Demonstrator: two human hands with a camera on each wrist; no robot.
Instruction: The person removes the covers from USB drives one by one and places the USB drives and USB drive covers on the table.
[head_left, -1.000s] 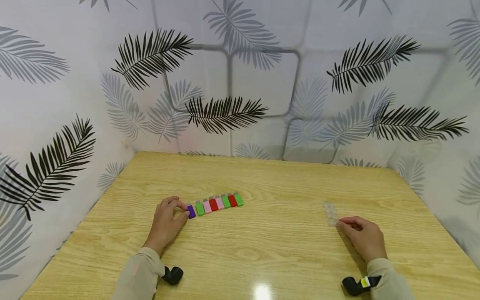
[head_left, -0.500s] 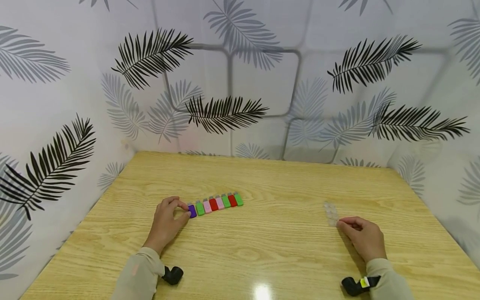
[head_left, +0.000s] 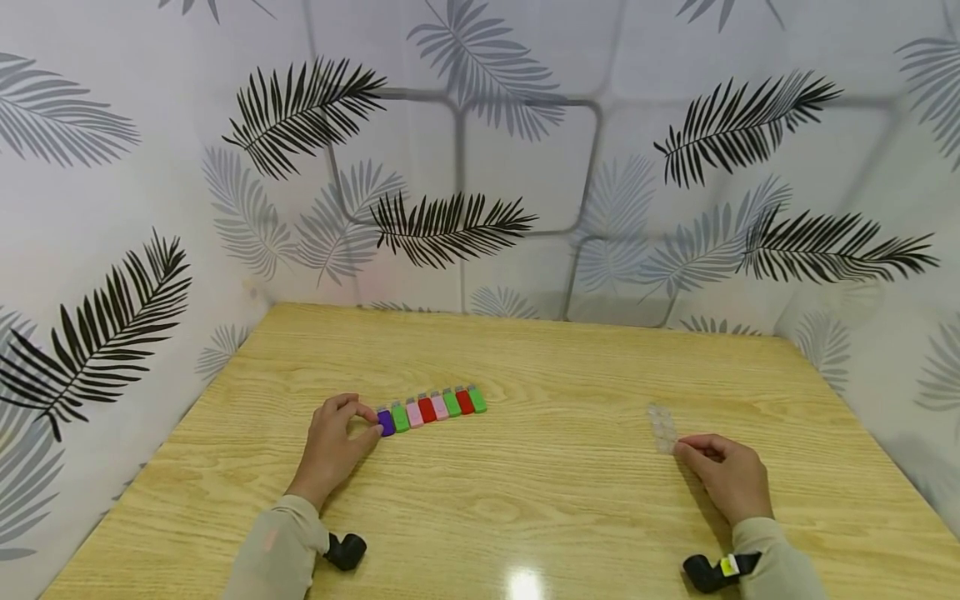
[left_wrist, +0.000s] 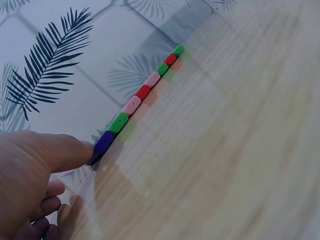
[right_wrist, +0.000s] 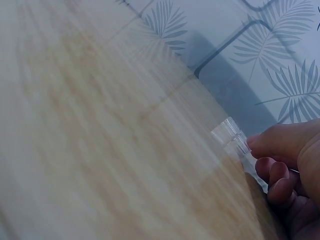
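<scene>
My left hand [head_left: 335, 446] holds a purple USB stick [head_left: 386, 423] by its left side, between thumb and forefinger. That stick lies right beside a green USB stick [head_left: 401, 417], at the left end of a slanting row of green, pink and red sticks, metal plugs facing away. In the left wrist view the thumb sits at the near end of the purple stick [left_wrist: 104, 144]. Far to the right, my right hand [head_left: 727, 475] pinches the near end of a short column of clear plastic pieces [head_left: 662, 427], its other fingers curled under. The right wrist view shows the see-through pieces [right_wrist: 232, 135] at the thumb tip.
The wood-grain table [head_left: 525, 483] reaches back to a pale curtain [head_left: 525, 275] with leaf prints, which also closes off both sides. Between the hands lies bare tabletop. A black camera mount [head_left: 345, 552] sits at the left wrist, another [head_left: 708, 573] at the right.
The left hand has slid the purple USB stick slightly right, closing the gap to the green one. The right hand and clear pieces have stayed almost still.
</scene>
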